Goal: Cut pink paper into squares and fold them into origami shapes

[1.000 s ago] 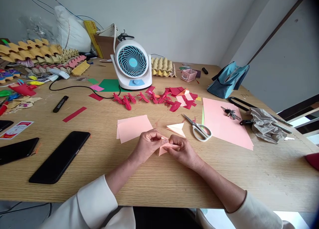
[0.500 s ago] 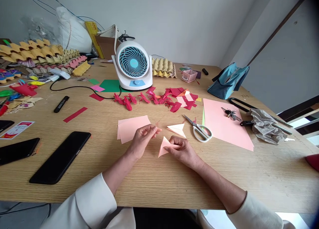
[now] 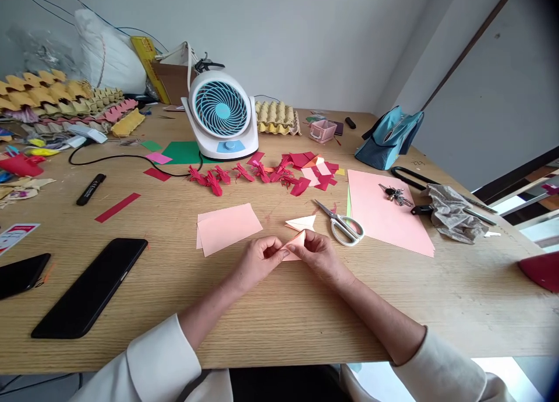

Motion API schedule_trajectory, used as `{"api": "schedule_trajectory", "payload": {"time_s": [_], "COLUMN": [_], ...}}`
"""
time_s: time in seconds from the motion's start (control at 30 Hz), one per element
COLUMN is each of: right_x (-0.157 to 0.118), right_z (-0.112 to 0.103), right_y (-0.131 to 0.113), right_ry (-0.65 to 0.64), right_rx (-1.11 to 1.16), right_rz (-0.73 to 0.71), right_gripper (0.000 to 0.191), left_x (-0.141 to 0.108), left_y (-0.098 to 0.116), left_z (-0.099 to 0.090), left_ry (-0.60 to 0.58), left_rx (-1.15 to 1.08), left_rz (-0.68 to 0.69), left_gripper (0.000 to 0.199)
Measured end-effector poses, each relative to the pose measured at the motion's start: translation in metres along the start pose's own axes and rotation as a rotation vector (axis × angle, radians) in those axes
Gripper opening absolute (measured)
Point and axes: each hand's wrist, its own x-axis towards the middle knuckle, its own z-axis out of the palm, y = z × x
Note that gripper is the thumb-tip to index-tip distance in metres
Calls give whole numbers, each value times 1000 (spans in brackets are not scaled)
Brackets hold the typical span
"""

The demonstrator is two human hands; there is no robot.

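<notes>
Both hands meet over the near middle of the table. My left hand [image 3: 261, 262] pinches the left edge of a small folded pink paper [image 3: 298, 242]. On its right side, my right hand [image 3: 322, 256] grips the same paper between thumb and fingers. Just behind it lies another folded pale paper [image 3: 301, 222] with pointed ends. White-handled scissors [image 3: 347, 229] rest to the right of that. Flat pink sheets [image 3: 229, 228] lie behind my left hand, one overlapping the other.
A white fan [image 3: 225, 145] stands at the back, with red folded papers [image 3: 213, 182] in front. A large pink sheet [image 3: 388, 221] bearing keys [image 3: 398, 196] lies right. Black phones [image 3: 91, 288] and a marker [image 3: 91, 189] are left.
My left hand has moved right and taken hold of the folded paper beside my right hand. The paper has turned, and the whole view has shifted slightly.
</notes>
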Motion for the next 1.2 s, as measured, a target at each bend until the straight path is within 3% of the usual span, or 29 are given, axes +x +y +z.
{"api": "schedule_trajectory", "payload": {"time_s": [0.17,0.43,0.77,0.97,1.2], "right_x": [0,-2,2,2,3], "right_z": [-2,-8,-9,-11,-10], "right_y": [-5,-7,-4,-3,-3], "right_ry": [24,99,218,220,183], "right_rx": [-7,-73,89,49,42], "right_rz": [-28,-38,-58,-47,-25], "right_gripper": [38,45,38,39,39], "left_x": [0,3,6,6,6], "left_y": [3,-2,-7,-2,-2], "left_z": [0,-5,-10,-11,-13], "left_ry": [-7,-13,39,112,119], "left_rx": [47,-64,-245,-381,-380], "left_rz": [-12,-62,-150,-254,-255], "left_gripper": [28,28,27,29,29]}}
